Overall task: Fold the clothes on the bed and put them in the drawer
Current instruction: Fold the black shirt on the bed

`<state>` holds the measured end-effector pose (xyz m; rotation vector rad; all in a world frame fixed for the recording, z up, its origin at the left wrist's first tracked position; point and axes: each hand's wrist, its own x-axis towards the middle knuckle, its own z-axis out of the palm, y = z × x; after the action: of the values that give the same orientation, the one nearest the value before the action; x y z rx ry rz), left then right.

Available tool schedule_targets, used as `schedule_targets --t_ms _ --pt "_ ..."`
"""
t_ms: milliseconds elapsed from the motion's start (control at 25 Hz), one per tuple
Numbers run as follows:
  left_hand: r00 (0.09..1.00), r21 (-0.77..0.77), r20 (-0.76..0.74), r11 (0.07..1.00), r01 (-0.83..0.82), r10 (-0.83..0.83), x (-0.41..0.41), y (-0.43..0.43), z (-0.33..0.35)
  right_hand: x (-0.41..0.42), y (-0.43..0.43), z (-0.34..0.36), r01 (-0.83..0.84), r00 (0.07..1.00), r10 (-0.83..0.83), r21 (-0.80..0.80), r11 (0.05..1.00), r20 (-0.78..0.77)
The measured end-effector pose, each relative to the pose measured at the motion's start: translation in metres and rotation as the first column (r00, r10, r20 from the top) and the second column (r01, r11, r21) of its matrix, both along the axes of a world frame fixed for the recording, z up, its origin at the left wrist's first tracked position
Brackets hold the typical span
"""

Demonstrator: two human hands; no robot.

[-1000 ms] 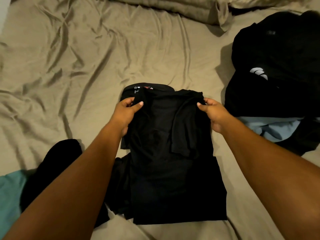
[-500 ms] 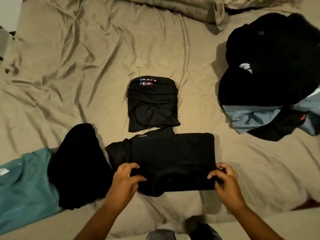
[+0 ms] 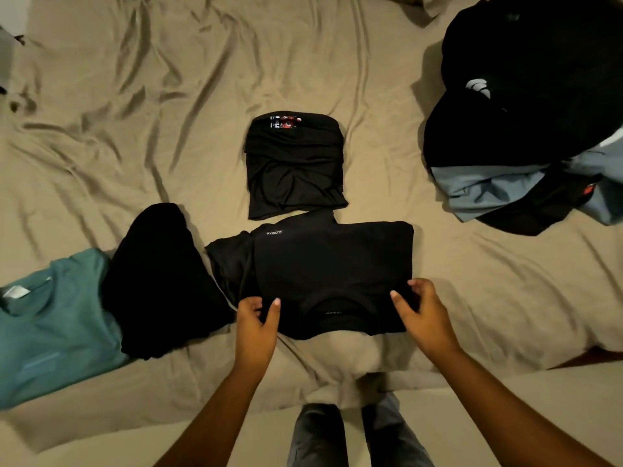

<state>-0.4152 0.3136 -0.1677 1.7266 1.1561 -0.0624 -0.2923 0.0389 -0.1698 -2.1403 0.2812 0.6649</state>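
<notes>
Head view looks down on 2 bare hands at the near edge of a half-folded black shirt [image 3: 333, 264]. At 7 o'clock on that shirt the left hand [image 3: 258, 320] pinches the near edge, thumb laid on top of the cloth and the other fingers curled at its side. At 5 o'clock the right hand [image 3: 425, 313] pinches the near right corner in the same way, thumb on top and fingers bent over the edge. The hands are well apart, 1 at each near corner, and both forearms reach in from 6 o'clock. The black shirt lies flat in the middle of the tan bed sheet [image 3: 135, 112], folded into a broad rectangle with a sleeve sticking out at its 9 o'clock side and small white lettering near its 11 o'clock corner. Touching its far edge at 12 o'clock sits a folded black shirt [image 3: 295, 170], a narrower packet with a red and white print on its far end. Just beside the black shirt at 9 o'clock lies a black bundle [image 3: 158, 281], loosely heaped, and touching that on its far side is a teal shirt [image 3: 50, 328] spread flat toward the frame's edge. At 2 o'clock, well apart from the hands, a pile of clothes [image 3: 526, 96] rests unfolded, black cloth with a white logo on top and a blue-grey garment [image 3: 488, 190] poking out beneath. At 6 o'clock, below the bed's edge, the person's legs [image 3: 318, 436] show in dark trousers.
</notes>
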Motion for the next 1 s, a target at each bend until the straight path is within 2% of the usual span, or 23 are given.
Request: schedule_targets --t_ms 160,240,320,400,440,480,600,800,1000 --pt "0.99 -0.27 0.04 0.955 -0.123 0.139 0.008 -0.02 0.003 0.017 0.02 0.008 0.164 0.964 -0.159 0.006 0.986 -0.213" --pt "0.985 -0.305 -0.016 0.937 -0.17 0.173 0.01 -0.018 -0.001 0.022 0.021 0.009 0.256 0.92 -0.219 0.076 0.964 -0.324" --pt "0.985 -0.286 -0.006 0.944 -0.166 0.172 0.012 -0.017 0.004 0.024 0.02 0.011 0.321 0.89 -0.236 0.166 0.933 -0.391" --pt "0.984 -0.314 0.066 0.94 -0.137 0.166 0.011 -0.015 0.015 0.023 0.018 0.014 0.337 0.889 -0.226 0.235 0.912 -0.397" --pt "0.977 -0.377 0.094 0.915 -0.141 0.189 0.01 -0.013 0.022 0.022 0.017 0.018 0.34 0.893 -0.222 0.262 0.903 -0.392" --pt "0.964 -0.47 0.101 0.866 -0.172 0.246 0.01 -0.012 0.027 0.02 0.017 0.021 0.346 0.895 -0.229 0.273 0.898 -0.382" --pt "0.901 -0.725 0.031 0.63 -0.277 0.432 0.005 -0.004 0.043 0.008 0.021 0.034 0.413 0.876 -0.293 0.286 0.865 -0.382" --pt "0.875 -0.79 0.029 0.548 -0.276 0.483 0.002 0.011 0.071 -0.018 0.038 0.078 0.55 0.82 -0.448 0.27 0.791 -0.357" --pt "0.836 -0.857 0.023 0.441 -0.265 0.548 -0.008 0.032 0.105 -0.062 0.057 0.128 0.543 0.834 -0.422 0.388 0.745 -0.355"
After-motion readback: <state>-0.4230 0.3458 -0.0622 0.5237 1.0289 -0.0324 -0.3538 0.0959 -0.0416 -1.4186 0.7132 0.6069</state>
